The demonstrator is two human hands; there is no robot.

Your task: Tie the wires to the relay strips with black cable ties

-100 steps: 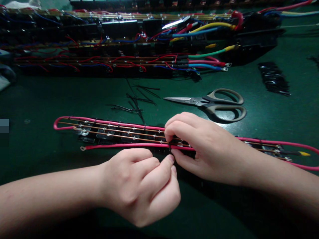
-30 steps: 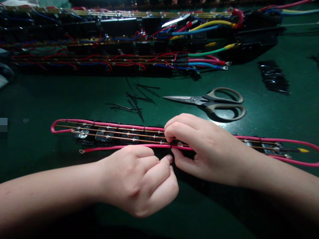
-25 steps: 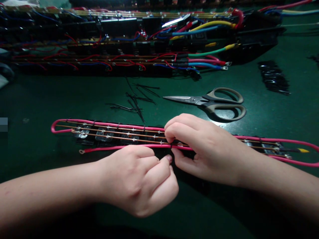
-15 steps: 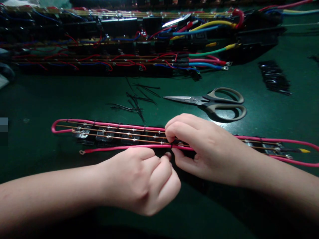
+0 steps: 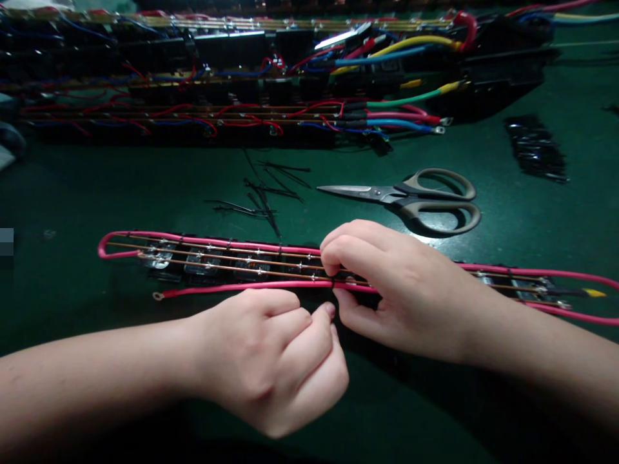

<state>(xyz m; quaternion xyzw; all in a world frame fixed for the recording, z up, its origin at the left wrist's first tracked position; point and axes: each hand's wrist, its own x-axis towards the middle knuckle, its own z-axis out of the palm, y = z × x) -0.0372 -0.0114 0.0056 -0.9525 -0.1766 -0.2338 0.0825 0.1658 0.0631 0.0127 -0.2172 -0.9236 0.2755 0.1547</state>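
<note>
Centre frame: right hand (image 5: pixel 391 290) fingers pinch pink wire (image 5: pixel 232 288) against wired strip (image 5: pixel 217 261); left hand (image 5: pixel 271 361) fisted, fingers apparently closed on black cable tie (image 5: pixel 333 282). Scissors (image 5: pixel 411 200) lie just behind on the table (image 5: pixel 97 193).

Both hands (image 5: pixel 271 361) (image 5: pixel 401 290) at pink wire (image 5: pixel 232 288)

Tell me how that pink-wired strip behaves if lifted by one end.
The long black component strip with copper rails probably sags, being long and thin. Its pink insulated wire likely flops at the free ring-terminal end.
</note>
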